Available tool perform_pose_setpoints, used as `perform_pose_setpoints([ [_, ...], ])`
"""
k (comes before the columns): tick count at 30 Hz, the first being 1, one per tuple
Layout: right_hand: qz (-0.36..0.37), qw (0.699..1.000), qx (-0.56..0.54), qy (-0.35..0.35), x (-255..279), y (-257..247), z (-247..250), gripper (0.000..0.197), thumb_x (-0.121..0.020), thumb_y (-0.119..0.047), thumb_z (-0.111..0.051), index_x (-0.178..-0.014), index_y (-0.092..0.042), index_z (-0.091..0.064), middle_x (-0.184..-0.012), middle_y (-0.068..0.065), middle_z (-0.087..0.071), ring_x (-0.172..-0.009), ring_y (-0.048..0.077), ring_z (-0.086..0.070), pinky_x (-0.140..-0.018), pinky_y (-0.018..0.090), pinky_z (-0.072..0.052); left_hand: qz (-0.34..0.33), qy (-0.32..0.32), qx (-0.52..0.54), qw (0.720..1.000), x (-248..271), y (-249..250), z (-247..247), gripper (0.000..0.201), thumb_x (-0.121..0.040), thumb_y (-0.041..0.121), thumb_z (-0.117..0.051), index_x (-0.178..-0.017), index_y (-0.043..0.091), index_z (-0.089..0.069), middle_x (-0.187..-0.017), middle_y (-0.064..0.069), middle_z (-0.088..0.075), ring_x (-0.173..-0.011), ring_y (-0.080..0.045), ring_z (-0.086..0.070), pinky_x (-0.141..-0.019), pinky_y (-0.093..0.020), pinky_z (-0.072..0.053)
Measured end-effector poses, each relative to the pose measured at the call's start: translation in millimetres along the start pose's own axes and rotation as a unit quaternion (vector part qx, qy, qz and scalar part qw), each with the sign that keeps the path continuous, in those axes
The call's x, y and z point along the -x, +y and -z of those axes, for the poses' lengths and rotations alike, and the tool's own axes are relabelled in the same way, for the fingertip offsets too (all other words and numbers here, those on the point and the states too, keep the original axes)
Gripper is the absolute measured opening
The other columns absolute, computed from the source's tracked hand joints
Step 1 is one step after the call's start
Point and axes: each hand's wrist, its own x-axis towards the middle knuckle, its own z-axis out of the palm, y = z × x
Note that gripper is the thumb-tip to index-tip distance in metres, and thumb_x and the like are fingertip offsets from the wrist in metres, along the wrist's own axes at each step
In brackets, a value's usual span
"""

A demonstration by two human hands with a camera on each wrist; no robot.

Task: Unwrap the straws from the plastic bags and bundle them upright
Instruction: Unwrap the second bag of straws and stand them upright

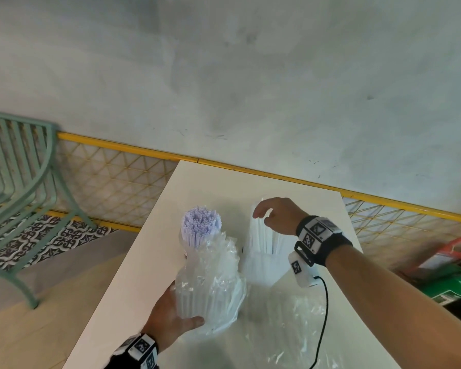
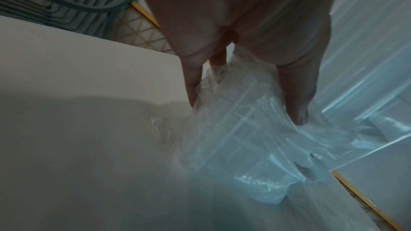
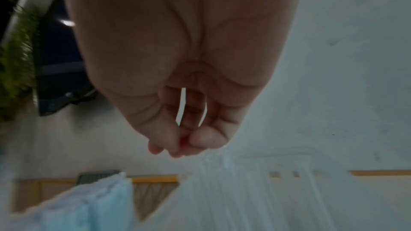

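Observation:
On the white table (image 1: pixel 149 262) stands a bundle of pale purple straws (image 1: pixel 201 225), its lower half in a crumpled clear plastic bag (image 1: pixel 213 275). My left hand (image 1: pixel 184 304) grips the bundle near its base through the bag, and the left wrist view shows thumb and fingers of that hand (image 2: pixel 244 110) pressed into the plastic (image 2: pixel 240 129). To the right a bundle of white straws (image 1: pixel 264 241) stands upright with no bag. My right hand (image 1: pixel 261 217) is at its top with fingers curled. In the right wrist view its bunched fingertips (image 3: pixel 177 147) sit just above the straw tops (image 3: pixel 222 182); whether they pinch one is unclear.
A loose clear plastic bag (image 1: pixel 298 328) lies on the table near the front right, crossed by a black cable (image 1: pixel 324 310). A green metal chair (image 1: pixel 19 182) stands left of the table. A yellow mesh railing (image 1: pixel 117 177) runs behind it. Green and red items (image 1: pixel 458 275) sit at the right.

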Motion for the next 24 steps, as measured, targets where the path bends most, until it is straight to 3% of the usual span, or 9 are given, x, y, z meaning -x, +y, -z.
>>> perform_pose_setpoints([
  [2, 0.02, 0.999, -0.016, -0.04, 8.5, -16.2, -5.9, 0.035, -0.084, 0.0, -0.058, -0.11, -0.021, -0.069, -0.107, -0.006, -0.065, -0.076, 0.005, -0.057, -0.064, 0.007, -0.041, -0.007, -0.002, 0.004, 1.0, 0.4, 1.6, -0.4, 0.094, -0.043, 0.049, -0.09, -0.126, 0.035, -0.05, -0.116, 0.017, -0.064, -0.11, -0.001, -0.059, -0.102, -0.032, -0.045],
  [5, 0.047, 0.992, -0.018, -0.118, 25.8, -34.5, -24.1, 0.053, -0.08, -0.01, -0.073, -0.129, -0.023, -0.056, -0.118, -0.01, -0.059, -0.081, 0.012, -0.065, -0.068, 0.01, -0.047, -0.002, 0.006, -0.007, 1.0, 1.9, 2.2, 0.2, 0.099, -0.042, 0.051, -0.088, -0.131, 0.031, -0.047, -0.12, 0.017, -0.059, -0.113, -0.002, -0.055, -0.105, -0.034, -0.042],
  [6, 0.05, 0.988, 0.002, -0.143, 31.8, -38.7, -31.0, 0.06, -0.079, -0.017, -0.077, -0.133, -0.024, -0.052, -0.117, -0.011, -0.058, -0.083, 0.013, -0.066, -0.068, 0.012, -0.047, -0.004, 0.009, -0.019, 1.0, 1.9, 1.6, 0.1, 0.101, -0.042, 0.054, -0.087, -0.132, 0.031, -0.047, -0.122, 0.017, -0.057, -0.115, -0.002, -0.054, -0.107, -0.035, -0.041],
  [8, 0.047, 0.985, 0.021, -0.162, 41.1, -44.5, -44.6, 0.066, -0.076, -0.026, -0.081, -0.133, -0.021, -0.048, -0.098, -0.011, -0.059, -0.082, 0.014, -0.066, -0.066, 0.014, -0.046, -0.006, 0.014, -0.038, 0.999, 2.0, 0.7, 1.0, 0.105, -0.041, 0.059, -0.086, -0.134, 0.03, -0.046, -0.126, 0.014, -0.055, -0.118, -0.006, -0.052, -0.108, -0.037, -0.039],
  [13, 0.057, 0.993, -0.053, -0.092, 49.1, -38.6, -63.7, 0.047, -0.075, -0.021, -0.083, -0.114, -0.014, -0.058, -0.074, -0.02, -0.053, -0.057, 0.0, -0.057, -0.06, 0.011, -0.044, 0.0, 0.016, -0.028, 0.999, 1.5, 3.4, 1.5, 0.102, -0.041, 0.053, -0.088, -0.131, 0.03, -0.046, -0.121, 0.017, -0.057, -0.114, -0.004, -0.055, -0.106, -0.034, -0.041],
  [17, 0.075, 0.991, -0.11, -0.023, 50.6, -34.7, -54.8, 0.031, -0.076, -0.013, -0.08, -0.104, -0.012, -0.067, -0.063, -0.018, -0.062, -0.051, -0.003, -0.054, -0.056, 0.008, -0.043, -0.004, 0.014, -0.025, 1.0, 2.2, 5.8, 1.5, 0.093, -0.046, 0.042, -0.091, -0.128, 0.03, -0.048, -0.116, 0.022, -0.057, -0.108, 0.004, -0.055, -0.097, -0.023, -0.041],
  [19, 0.071, 0.989, -0.125, -0.029, 49.9, -30.8, -54.1, 0.041, -0.075, -0.016, -0.082, -0.112, -0.019, -0.065, -0.065, -0.025, -0.062, -0.052, 0.0, -0.055, -0.058, 0.01, -0.046, -0.006, 0.013, -0.027, 1.0, 2.6, 8.1, 1.5, 0.089, -0.047, 0.039, -0.09, -0.125, 0.032, -0.048, -0.114, 0.022, -0.058, -0.105, 0.005, -0.055, -0.092, -0.02, -0.041],
  [22, 0.045, 0.988, -0.132, -0.058, 49.2, -21.9, -68.5, 0.07, -0.07, -0.03, -0.087, -0.132, -0.026, -0.056, -0.075, -0.01, -0.067, -0.065, 0.006, -0.064, -0.069, 0.015, -0.053, -0.01, 0.005, -0.034, 0.999, 3.3, 8.7, 1.7, 0.084, -0.048, 0.039, -0.089, -0.122, 0.034, -0.049, -0.111, 0.022, -0.061, -0.105, 0.004, -0.057, -0.088, -0.014, -0.041],
  [24, 0.037, 0.987, -0.15, -0.038, 48.5, -16.6, -78.5, 0.073, -0.068, -0.036, -0.088, -0.133, -0.026, -0.057, -0.078, -0.01, -0.067, -0.072, 0.006, -0.066, -0.073, 0.014, -0.052, -0.005, 0.004, -0.032, 0.999, 3.0, 7.9, 1.5, 0.084, -0.047, 0.04, -0.089, -0.121, 0.035, -0.049, -0.111, 0.022, -0.061, -0.105, 0.003, -0.057, -0.089, -0.016, -0.041],
])
